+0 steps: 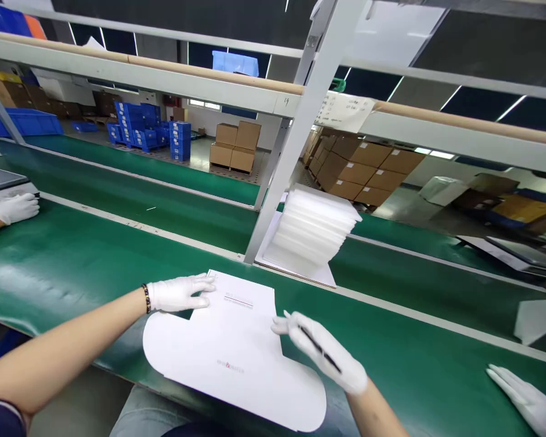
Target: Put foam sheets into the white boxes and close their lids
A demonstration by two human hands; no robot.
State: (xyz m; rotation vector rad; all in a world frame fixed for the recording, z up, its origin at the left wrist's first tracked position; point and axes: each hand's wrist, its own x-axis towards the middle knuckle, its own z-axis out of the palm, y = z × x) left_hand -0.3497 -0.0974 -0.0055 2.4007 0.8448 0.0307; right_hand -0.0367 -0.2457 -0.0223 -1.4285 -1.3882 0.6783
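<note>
A white cut-out card sheet with rounded side flaps and small print lies flat on the green work surface in front of me. My left hand, in a white glove, rests its outstretched fingers on the sheet's upper left edge. At the sheet's right edge is my right hand, gloved too, fingertips close together near the card. A slim dark pen-like tool lies along this hand, seemingly tucked in it; its exact kind is unclear. Whether the right fingertips touch the card, I cannot tell.
Beyond the slanted metal post stands a stack of white foam sheets on a board. A co-worker's gloved hand is at far left, another person's gloved hand at lower right. A rail crosses overhead.
</note>
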